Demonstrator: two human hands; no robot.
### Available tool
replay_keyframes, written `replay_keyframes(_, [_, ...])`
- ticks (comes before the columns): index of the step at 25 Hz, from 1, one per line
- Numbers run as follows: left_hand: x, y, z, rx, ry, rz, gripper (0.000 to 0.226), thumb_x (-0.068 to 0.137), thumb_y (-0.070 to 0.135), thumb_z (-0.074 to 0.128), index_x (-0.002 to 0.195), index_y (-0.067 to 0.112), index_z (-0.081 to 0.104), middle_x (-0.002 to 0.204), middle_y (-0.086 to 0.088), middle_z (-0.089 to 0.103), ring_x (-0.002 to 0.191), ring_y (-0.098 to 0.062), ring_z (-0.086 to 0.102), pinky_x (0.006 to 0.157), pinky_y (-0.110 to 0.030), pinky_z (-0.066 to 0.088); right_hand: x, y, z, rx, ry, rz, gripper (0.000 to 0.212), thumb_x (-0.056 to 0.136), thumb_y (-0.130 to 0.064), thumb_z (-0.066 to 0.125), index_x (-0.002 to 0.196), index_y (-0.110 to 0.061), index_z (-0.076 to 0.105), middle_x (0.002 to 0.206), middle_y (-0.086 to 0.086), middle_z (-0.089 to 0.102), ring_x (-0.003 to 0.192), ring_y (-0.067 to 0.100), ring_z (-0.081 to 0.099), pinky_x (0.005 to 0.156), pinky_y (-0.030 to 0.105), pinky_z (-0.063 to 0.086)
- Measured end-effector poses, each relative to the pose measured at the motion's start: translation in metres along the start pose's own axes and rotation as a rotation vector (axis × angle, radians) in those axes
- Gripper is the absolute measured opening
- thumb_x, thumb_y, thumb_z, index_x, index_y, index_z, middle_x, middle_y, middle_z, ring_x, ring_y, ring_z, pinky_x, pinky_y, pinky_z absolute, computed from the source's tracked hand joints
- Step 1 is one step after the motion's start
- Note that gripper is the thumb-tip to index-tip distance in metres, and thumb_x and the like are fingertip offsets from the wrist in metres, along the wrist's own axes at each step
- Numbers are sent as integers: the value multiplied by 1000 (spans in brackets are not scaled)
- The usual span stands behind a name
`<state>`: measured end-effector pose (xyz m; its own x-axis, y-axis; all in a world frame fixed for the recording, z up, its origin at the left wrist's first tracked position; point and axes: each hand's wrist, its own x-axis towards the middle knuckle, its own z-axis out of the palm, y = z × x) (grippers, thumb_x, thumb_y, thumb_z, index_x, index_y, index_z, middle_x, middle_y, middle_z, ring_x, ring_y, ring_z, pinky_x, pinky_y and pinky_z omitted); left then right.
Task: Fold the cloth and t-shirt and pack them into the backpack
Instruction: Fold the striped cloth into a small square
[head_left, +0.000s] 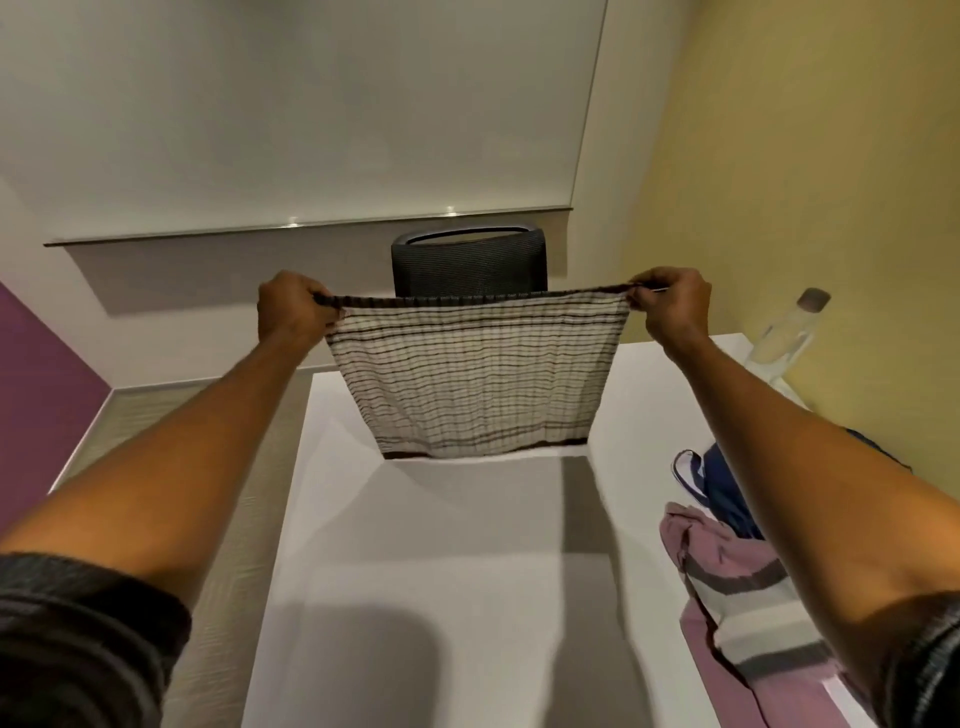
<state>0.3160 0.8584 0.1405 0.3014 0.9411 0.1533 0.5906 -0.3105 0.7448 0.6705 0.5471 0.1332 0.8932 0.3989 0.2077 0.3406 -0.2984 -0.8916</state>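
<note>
A white cloth with brown stripes (475, 374) hangs in the air above the white table (467, 571), stretched out by its top edge. My left hand (293, 309) pinches the top left corner and my right hand (672, 304) pinches the top right corner. The cloth's lower edge hangs just over the table. A pink t-shirt with grey and white stripes (737, 582) lies crumpled at the table's right edge. Behind it sits a blue backpack (727, 493), partly hidden by my right forearm.
A dark mesh office chair (467, 265) stands behind the table's far edge. A clear bottle with a brown cap (784, 332) stands at the far right corner by the yellow wall. The floor lies to the table's left.
</note>
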Motion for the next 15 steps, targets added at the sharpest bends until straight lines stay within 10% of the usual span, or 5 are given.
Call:
replay_keyframes(6, [-18,-7,-21,-59,-17,115,23,81,5,86,103,3,79,98,-15,77,89,-26,73,87,-37,61,-21,6,-10,60,-18,-58,13,89,3,74,94,-8,78,87,10,75,86,27,76,89,38,63])
replay_keyframes(11, [-82,-62,-13,-15,-178,190,12,83,3,84,94,5,81,84,-12,75,77,-21,66,60,-3,44,-71,71,-17,-12,-106,-12,14,89,2,74,92,-10,79,87,11,77,84,29,75,90,43,62])
replay_keyframes(15, [-130,-127,12,94,-350,169,8,83,4,83,82,11,82,68,-5,72,62,-11,63,55,-8,39,-123,120,-21,-186,-223,-27,9,90,0,76,97,-2,81,96,14,79,75,6,66,75,8,52])
